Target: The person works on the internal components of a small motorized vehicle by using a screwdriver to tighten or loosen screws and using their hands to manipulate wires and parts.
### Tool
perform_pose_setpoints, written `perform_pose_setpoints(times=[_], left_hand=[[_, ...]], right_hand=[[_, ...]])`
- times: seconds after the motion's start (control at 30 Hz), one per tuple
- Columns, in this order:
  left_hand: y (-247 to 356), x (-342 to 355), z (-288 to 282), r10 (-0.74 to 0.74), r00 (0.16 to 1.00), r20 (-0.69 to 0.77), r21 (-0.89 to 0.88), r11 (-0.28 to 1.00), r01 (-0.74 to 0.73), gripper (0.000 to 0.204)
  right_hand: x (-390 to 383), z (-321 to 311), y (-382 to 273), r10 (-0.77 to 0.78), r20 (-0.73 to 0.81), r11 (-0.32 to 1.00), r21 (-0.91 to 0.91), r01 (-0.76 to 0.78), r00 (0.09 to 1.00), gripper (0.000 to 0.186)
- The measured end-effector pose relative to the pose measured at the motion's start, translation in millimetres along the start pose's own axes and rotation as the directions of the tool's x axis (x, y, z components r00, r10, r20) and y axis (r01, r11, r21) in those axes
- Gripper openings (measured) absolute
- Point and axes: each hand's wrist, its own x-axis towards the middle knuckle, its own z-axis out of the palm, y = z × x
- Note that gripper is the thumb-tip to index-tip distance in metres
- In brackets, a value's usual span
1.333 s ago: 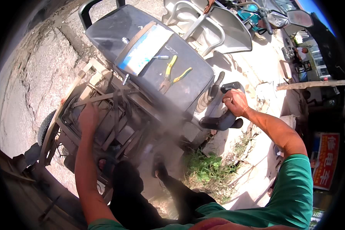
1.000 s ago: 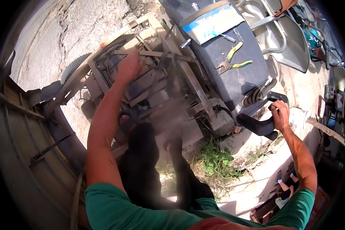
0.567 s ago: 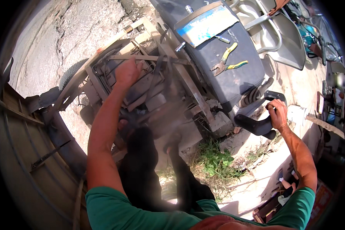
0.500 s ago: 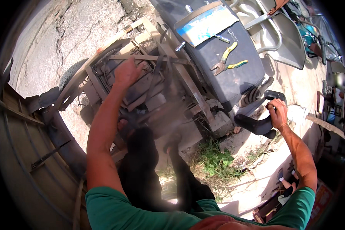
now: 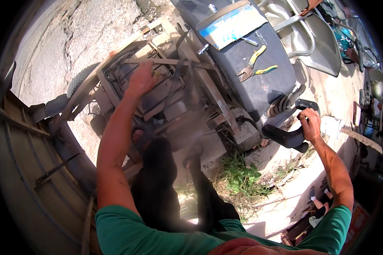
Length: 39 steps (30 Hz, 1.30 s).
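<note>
My left hand [image 5: 142, 76] is over the exposed metal frame [image 5: 212, 93] of a dusty vehicle, its fingers curled beside a flat cross strap [image 5: 185, 63]; a small yellowish thing at the fingers is too small to name. My right hand [image 5: 309, 121] grips a black curved handle piece [image 5: 283, 137] beside a dark padded slab [image 5: 264, 95]. On that slab lie yellow-handled pliers [image 5: 247, 73], small silver sockets [image 5: 250, 41] and a torn blue and white cardboard piece [image 5: 223, 29]. Dusty haze blurs the middle of the frame below my left hand.
A tan panel [image 5: 34, 161] curves along the left, near a tire [image 5: 78, 80]. Grey curved parts [image 5: 315, 38] lie beyond the slab. Weeds [image 5: 242, 178] grow by my feet. A wooden stick [image 5: 361, 138] is at the right, and another person's legs [image 5: 319, 202] show lower right.
The view has swung since the earliest frame, shifting the vehicle rightward and showing more of the tan panel. Since half a second ago both hands are nearly still.
</note>
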Motion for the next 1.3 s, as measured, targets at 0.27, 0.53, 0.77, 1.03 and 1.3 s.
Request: perform_pose_setpoints(times=[0.27, 0.53, 0.77, 1.03, 1.3], left_hand=[[0, 6, 16, -0.111, 0.991, 0.079, 0.023, 0.994, 0.109, 0.049], [-12, 28, 37, -0.046, 0.987, 0.152, 0.034, 0.999, 0.041, 0.045], [1, 23, 24, 0.117, 0.991, 0.066, -0.021, 0.993, -0.116, 0.041], [3, 28, 23, 0.063, 0.991, 0.12, 0.064, 0.995, -0.071, 0.041], [-4, 35, 27, -0.145, 0.972, 0.185, 0.147, 0.982, 0.118, 0.036]], right_hand=[[3, -10, 11, 0.035, 0.027, 0.999, -0.036, -0.034, 0.999, 0.03], [-18, -3, 22, -0.01, -0.177, 0.999, -0.033, 0.004, 0.984, 0.026], [-18, 4, 22, 0.051, -0.16, 0.998, -0.023, -0.056, 0.986, 0.026], [-16, 6, 24, -0.006, -0.226, 0.999, -0.032, -0.001, 0.974, 0.028], [-14, 1, 21, 0.006, -0.211, 1.0, 0.003, -0.006, 0.977, 0.027]])
